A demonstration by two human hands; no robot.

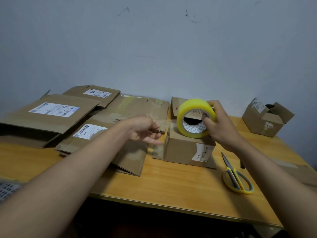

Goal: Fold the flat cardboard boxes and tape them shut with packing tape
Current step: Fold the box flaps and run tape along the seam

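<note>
A small folded cardboard box (181, 152) stands on the wooden table (171, 184), a white label on its front. My right hand (217, 124) grips a yellow roll of packing tape (193, 109) held upright on the box's top. A clear strip of tape runs left from the roll to my left hand (145, 129), which pinches its free end just left of the box. Several flat cardboard boxes (51, 115) with shipping labels lie overlapped to the left.
Yellow-and-grey scissors (236, 179) lie shut on the table right of the box. A small box with open flaps (265, 119) sits at the far right by the grey wall. A flat cardboard piece (307, 174) reaches past the table's right edge.
</note>
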